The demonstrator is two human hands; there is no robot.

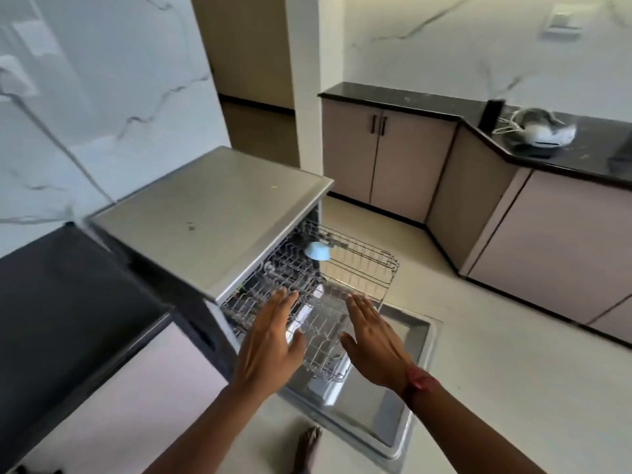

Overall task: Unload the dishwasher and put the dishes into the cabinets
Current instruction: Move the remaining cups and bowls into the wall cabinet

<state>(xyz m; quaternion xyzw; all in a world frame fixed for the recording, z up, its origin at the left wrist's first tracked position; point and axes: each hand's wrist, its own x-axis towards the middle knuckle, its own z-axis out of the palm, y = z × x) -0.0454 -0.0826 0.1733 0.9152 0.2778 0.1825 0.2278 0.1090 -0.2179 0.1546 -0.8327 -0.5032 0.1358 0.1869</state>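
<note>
The steel dishwasher (208,213) stands with its door (372,401) folded down flat. Both wire racks are pulled out. A light blue bowl (318,251) sits upside down in the upper rack (372,265). The lower rack (325,336) holds a pale item under the wires that I cannot make out. My left hand (270,340) and my right hand (372,340) hover flat over the lower rack, fingers spread, palms down, holding nothing. A red band circles my right wrist.
Pink base cabinets (386,159) with dark handles run under a black countertop (444,104) at the back right. A white headset (543,131) with cables lies on that counter. A black surface (65,299) is on the left. My bare foot (307,446) stands beside the door.
</note>
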